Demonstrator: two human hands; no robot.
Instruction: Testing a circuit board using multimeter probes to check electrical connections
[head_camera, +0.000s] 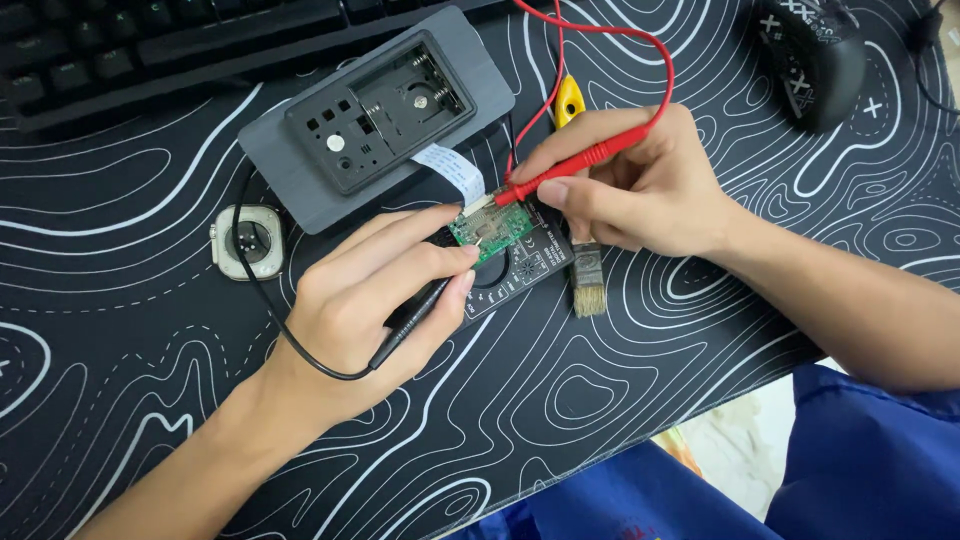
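Note:
My left hand (375, 300) grips a black test probe (412, 318) like a pen, its tip on a small green circuit board (492, 228). My right hand (640, 185) grips a red test probe (570, 168), its tip touching the board's upper edge. The board lies on a black panel (520, 270) and joins by a white ribbon cable (452, 170) to a grey rectangular device (375, 110) with an open black compartment. A red lead (640, 45) and a black lead (265, 290) trail off the probes.
A small brush (587, 282) lies under my right hand. A square watch body (247, 242) rests at the left on the black patterned desk mat (120, 330). A black keyboard (150, 45) is at top left, a black mouse (812, 55) at top right, a yellow part (568, 98) by the red lead.

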